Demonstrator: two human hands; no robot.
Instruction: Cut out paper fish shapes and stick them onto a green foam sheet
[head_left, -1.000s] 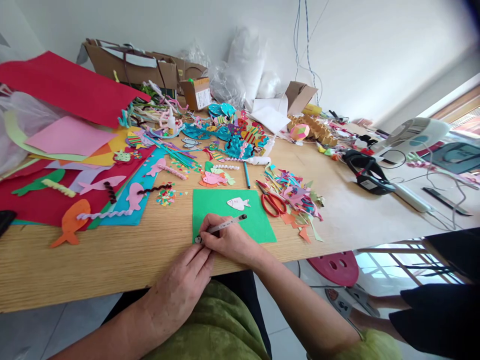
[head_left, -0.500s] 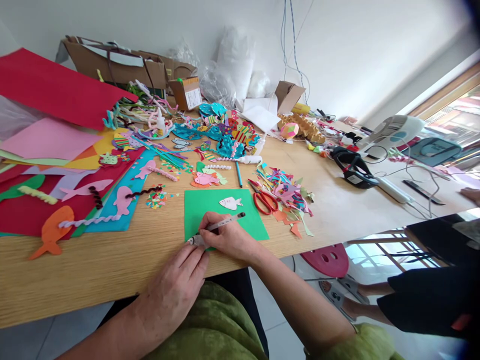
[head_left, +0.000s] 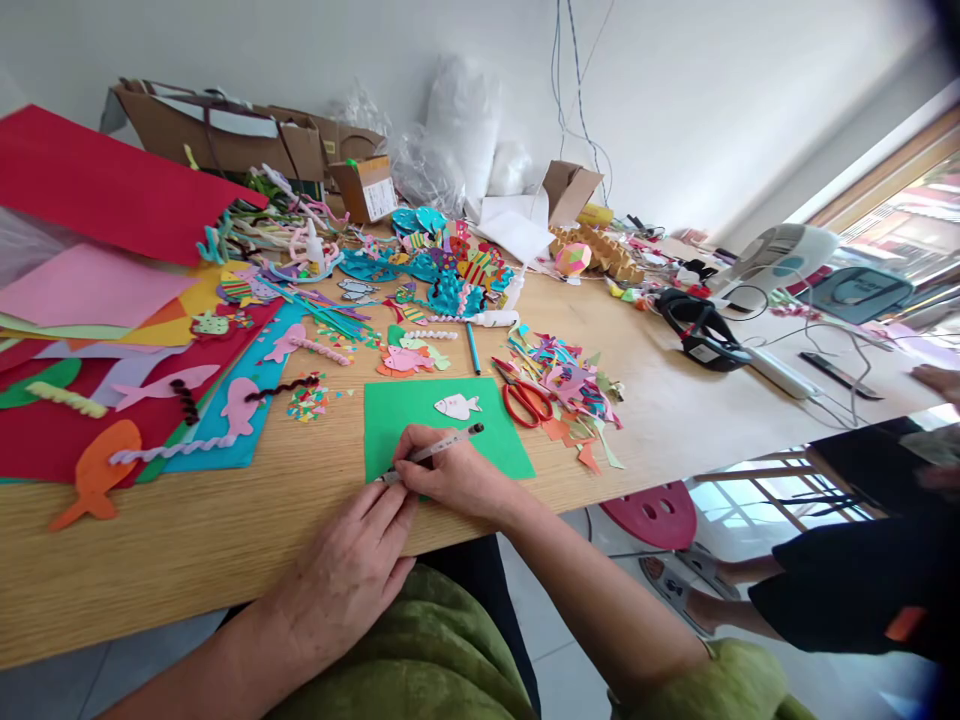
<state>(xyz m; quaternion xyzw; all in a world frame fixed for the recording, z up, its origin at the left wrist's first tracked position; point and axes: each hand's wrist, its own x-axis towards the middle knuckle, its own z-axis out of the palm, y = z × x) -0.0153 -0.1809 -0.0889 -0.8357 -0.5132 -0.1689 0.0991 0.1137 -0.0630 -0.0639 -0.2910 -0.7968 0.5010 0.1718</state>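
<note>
My right hand (head_left: 461, 478) grips a clear-barrelled pen (head_left: 448, 442) with a dark end, its tip pointing down and left toward my left fingers. My left hand (head_left: 349, 560) lies with fingers stretched over the lower left corner of a green sheet of paper (head_left: 401, 405). A small piece by the pen tip is nearly all hidden by my fingers. Above my right hand, a white paper fish (head_left: 457, 406) with drawn lines rests on the sheet. Red-handled scissors (head_left: 527, 402) lie open at the sheet's right edge.
Paper scraps (head_left: 574, 380) are piled right of the scissors. A blue marker (head_left: 473, 348) lies behind the sheet. Coloured papers and an orange paper fish (head_left: 105, 470) cover the left side. A black headset (head_left: 701, 335) sits at right; a person's hand (head_left: 937, 382) shows at the far right edge.
My left fingers now cover most of the small grey fish cutout seen by the pen tip before. The pen tip has shifted slightly. The whole view has moved a little.
</note>
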